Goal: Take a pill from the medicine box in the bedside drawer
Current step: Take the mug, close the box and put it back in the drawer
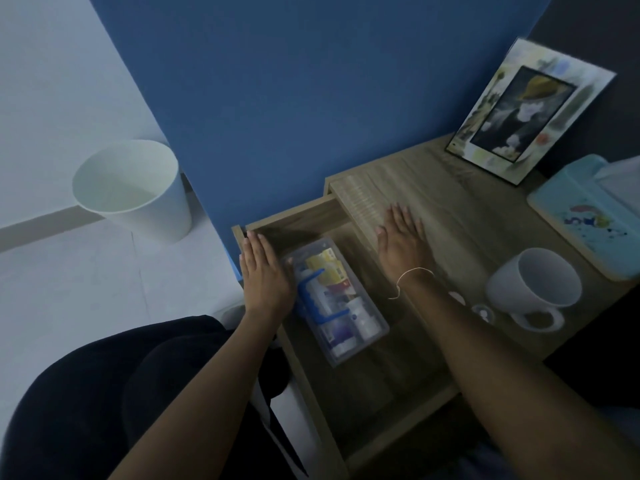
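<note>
dim bedroom corner, blue wall at 12 o'clock, pale floor at 9 o'clock. from left to right: a white bin (133,190) stands on the floor at 10 o'clock; the left hand (265,277), flat with fingers pressed together and holding nothing, rests at the left rim of the open drawer (391,434), just beside or touching the medicine box (337,303); which cannot be told. the clear, blue-handled box lies inside the drawer at centre, lid apparently shut, no pill visible. the right hand (403,242), flat and slightly spread, empty, lies at the edge of the nightstand top (450,202) at 1 o'clock. a white mug (533,287) stands at 3 o'clock, with a picture frame (530,112) at 2 o'clock. likely hazards: in this low light the box may slip if lifted one-handed by its smooth wall rather than its handle; the right forearm, passing near the mug, could knock it; leaning on the extended drawer could strain it.
</note>
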